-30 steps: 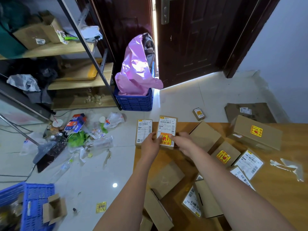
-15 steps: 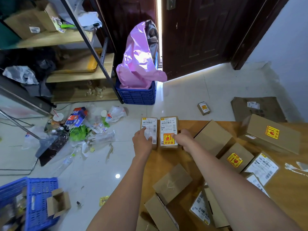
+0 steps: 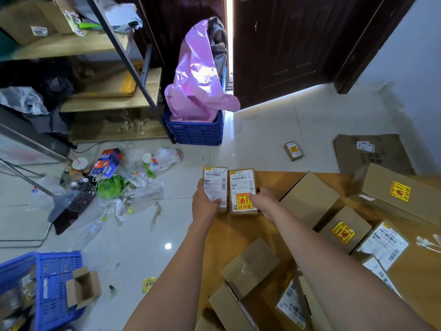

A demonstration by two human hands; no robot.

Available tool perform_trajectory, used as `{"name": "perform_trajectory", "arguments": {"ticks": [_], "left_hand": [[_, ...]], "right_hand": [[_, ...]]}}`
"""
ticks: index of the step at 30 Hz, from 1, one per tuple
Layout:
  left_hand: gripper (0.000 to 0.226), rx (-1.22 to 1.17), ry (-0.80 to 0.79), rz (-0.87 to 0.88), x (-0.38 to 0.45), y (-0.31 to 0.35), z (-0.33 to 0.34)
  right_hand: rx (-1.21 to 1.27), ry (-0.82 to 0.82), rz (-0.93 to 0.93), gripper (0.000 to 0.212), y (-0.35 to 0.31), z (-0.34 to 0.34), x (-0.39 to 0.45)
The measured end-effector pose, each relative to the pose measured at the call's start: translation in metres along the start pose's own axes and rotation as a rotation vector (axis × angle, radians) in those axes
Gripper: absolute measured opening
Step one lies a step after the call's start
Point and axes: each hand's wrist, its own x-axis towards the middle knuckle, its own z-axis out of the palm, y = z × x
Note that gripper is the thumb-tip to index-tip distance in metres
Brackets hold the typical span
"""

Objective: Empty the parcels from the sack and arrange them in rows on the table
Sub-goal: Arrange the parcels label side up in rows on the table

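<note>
left hand (image 3: 207, 203): closed on near end of the left small parcel (image 3: 215, 188), thumb over its white label, fingers under/side
right hand (image 3: 263, 200): fingertips pinch near right corner of the right small parcel (image 3: 243, 191), by its red-yellow fragile sticker; loose grip, not wrapped round
landmark: table (image 3: 269, 182), far left corner
two small parcels: at that corner, side by side, long edges almost touching, labels up
long axis: both run away from the person toward table's far edge; far ends reach or overhang that edge, can't tell which
orientation: label print reads upright on both, sticker on right one reads upside down
nearer hand: each hand on its own parcel, none spare
coming move (judgement): square the pair flush as start of a row; next parcel goes right of them
unsorted parcels: plain box (image 3: 309, 199) just right of the pair, skewed; sticker box (image 3: 346, 229) and big box (image 3: 401, 191) further right; loose heap (image 3: 250, 266) nearer the person
sack: not identifiable
stray parcel (image 3: 293, 151): on floor beyond table's far edge
risk (judgement): corner pair could get nudged off the edge
</note>
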Motion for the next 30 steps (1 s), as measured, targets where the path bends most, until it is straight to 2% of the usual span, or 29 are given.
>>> {"name": "perform_trajectory", "arguments": {"ticks": [12, 30], "left_hand": [[0.081, -0.099, -0.032, -0.024, -0.005, 0.005, -0.005], [0.08, -0.146, -0.075, -0.044, -0.006, 0.004, -0.009]], "right_hand": [[-0.129, 0.096, -0.051, 0.024, -0.005, 0.008, 0.003], [-0.065, 0.059, -0.06, 0.03, -0.006, 0.016, 0.004]]}}
